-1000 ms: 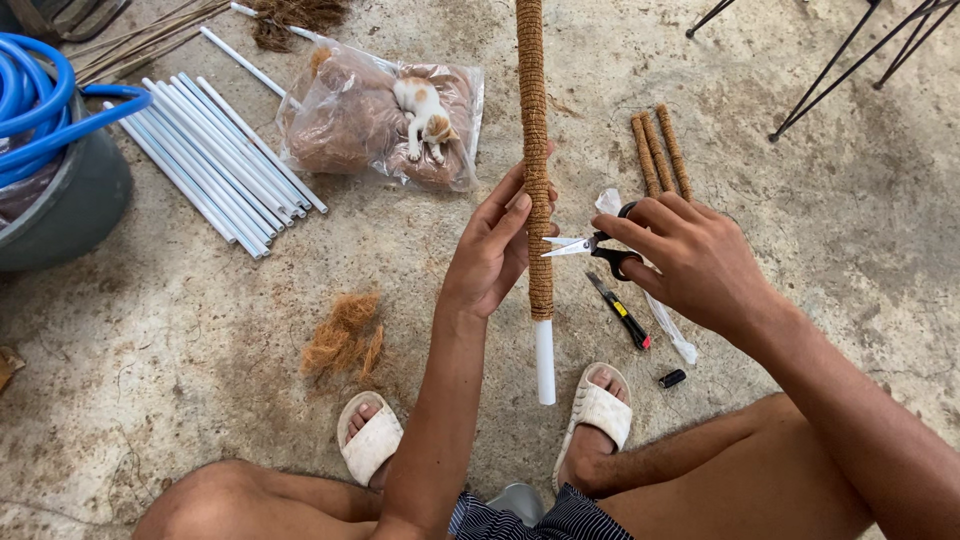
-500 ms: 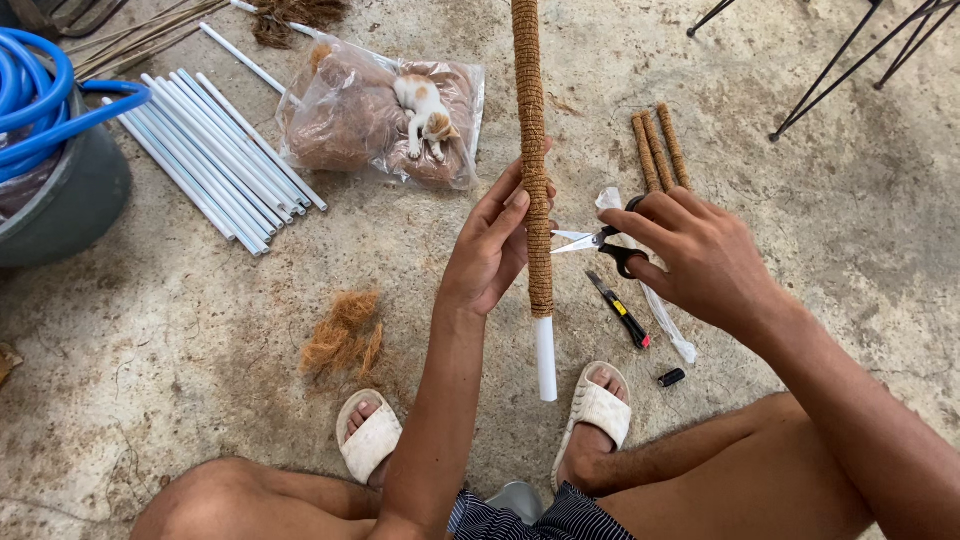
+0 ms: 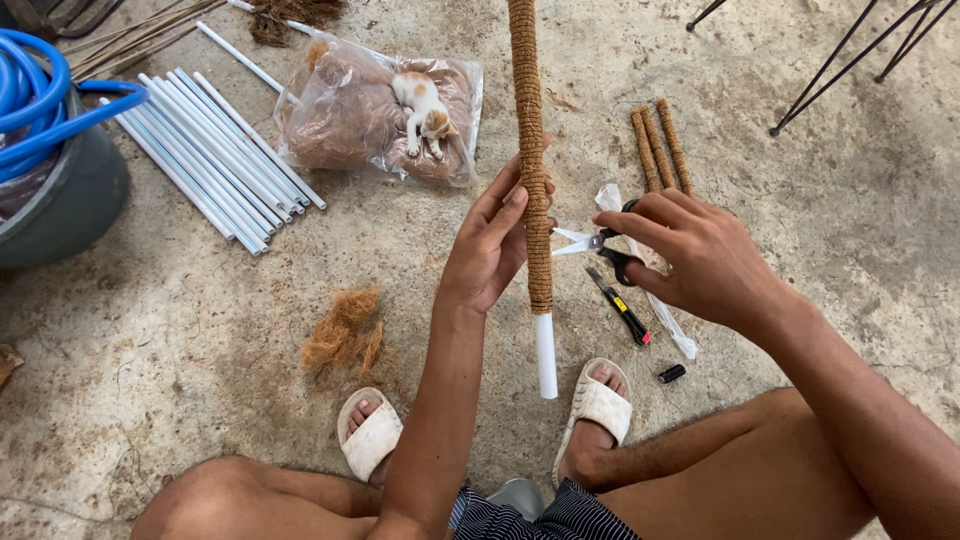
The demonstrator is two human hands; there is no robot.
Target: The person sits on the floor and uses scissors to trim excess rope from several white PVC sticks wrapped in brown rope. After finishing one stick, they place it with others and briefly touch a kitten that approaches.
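My left hand (image 3: 492, 243) grips a long pole wrapped in brown coir rope (image 3: 527, 120), held upright above the concrete floor; its bare white pipe end (image 3: 545, 355) sticks out below the hand. My right hand (image 3: 690, 255) holds small black-handled scissors (image 3: 600, 245), blades open and pointing left toward the pole just beside my left hand. A tuft of loose brown coir fibre (image 3: 342, 332) lies on the floor left of my left forearm. My feet in white sandals (image 3: 595, 405) rest below.
Several white pipes (image 3: 210, 160) lie at upper left beside a dark tub (image 3: 60, 200) with blue hose (image 3: 35, 95). A kitten (image 3: 422, 112) lies on a plastic bag of coir (image 3: 340, 115). Three wrapped sticks (image 3: 660, 145), a utility knife (image 3: 620, 305) and a clear plastic strip (image 3: 668, 325) lie right.
The pole has shifted very slightly left in my left hand. My right hand with the scissors stays beside it, barely moved.
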